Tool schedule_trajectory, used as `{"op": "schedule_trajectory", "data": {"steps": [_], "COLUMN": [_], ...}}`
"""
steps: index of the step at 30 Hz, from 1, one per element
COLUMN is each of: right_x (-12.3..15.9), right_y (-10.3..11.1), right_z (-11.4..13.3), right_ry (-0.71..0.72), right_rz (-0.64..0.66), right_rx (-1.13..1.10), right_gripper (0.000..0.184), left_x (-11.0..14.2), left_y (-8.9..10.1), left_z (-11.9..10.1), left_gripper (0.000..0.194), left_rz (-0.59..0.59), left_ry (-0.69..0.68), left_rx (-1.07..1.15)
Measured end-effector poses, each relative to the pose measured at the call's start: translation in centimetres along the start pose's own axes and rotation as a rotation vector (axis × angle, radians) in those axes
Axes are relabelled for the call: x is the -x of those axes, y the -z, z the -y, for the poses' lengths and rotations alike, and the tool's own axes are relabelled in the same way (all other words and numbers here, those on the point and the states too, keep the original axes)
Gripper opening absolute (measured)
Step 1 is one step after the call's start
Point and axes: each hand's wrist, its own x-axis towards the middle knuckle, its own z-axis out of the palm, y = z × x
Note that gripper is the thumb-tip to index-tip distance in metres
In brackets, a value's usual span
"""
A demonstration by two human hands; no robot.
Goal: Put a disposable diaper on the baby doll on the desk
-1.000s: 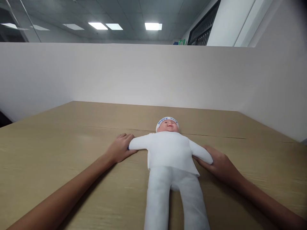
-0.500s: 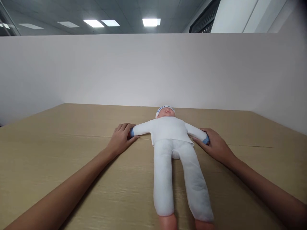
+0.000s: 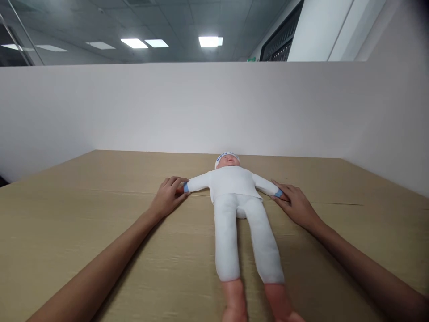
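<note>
A baby doll (image 3: 233, 181) in a white top and white trousers (image 3: 227, 237) lies on its back, arms spread wide, bare feet towards me. Its white headband (image 3: 228, 154) carries blue lettering. My left hand (image 3: 168, 195) is closed around the doll's hand on the left, beside the blue cuff (image 3: 186, 187). On the other side, my right hand (image 3: 295, 203) grips the doll's other hand, just past its blue cuff (image 3: 278, 192). The doll's toes run out of view at the bottom edge.
The doll lies on a wood-coloured table (image 3: 117, 241) with a thin seam across it. A white partition (image 3: 214, 107) rises behind the table and along the right side. Ceiling lights (image 3: 210, 41) show above it.
The view has tilted slightly up, and more of the doll's lower legs shows. Both hands have shifted outward from the cuffs onto the doll's hands.
</note>
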Motion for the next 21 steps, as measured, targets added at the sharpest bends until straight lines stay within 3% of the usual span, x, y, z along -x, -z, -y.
{"op": "schedule_trajectory", "data": {"steps": [4,7,10,14,16,18,19,21], "right_x": [0.9,1.9,3.4,7.9,12.0,17.2,20.1,25.9], "right_y": [0.7,1.8,3.6,8.0,10.9,13.3,14.0,14.1], "right_z": [2.3,5.1,8.9,15.7,19.3,22.3,23.4,24.5], "right_ry": [-0.006,0.002,0.020,0.049,0.094,0.166,0.270,0.479], "right_rz": [-0.094,-0.171,-0.225,-0.250,-0.217,-0.161,-0.087,0.011], "right_rx": [-0.060,-0.133,-0.179,-0.269,-0.302,-0.318,-0.331,-0.333], "right_gripper": [0.071,0.063,0.044,0.027,0.031,0.036,0.037,0.038], "left_x": [1.0,2.0,3.1,7.9,12.6,18.4,21.3,26.4], "left_y": [0.5,1.1,2.5,4.8,5.1,4.4,3.6,1.7], "left_z": [-1.2,-3.8,-8.9,-18.8,-23.8,-27.8,-29.4,-31.5], "left_gripper": [0.046,0.044,0.031,0.038,0.047,0.052,0.053,0.057], "left_rz": [-0.076,-0.176,-0.263,-0.316,-0.209,0.157,0.366,0.486], "left_ry": [0.055,0.093,0.101,0.086,0.067,-0.103,-0.172,-0.185], "left_rx": [-0.012,0.018,0.092,0.195,0.308,0.424,0.461,0.488]}}
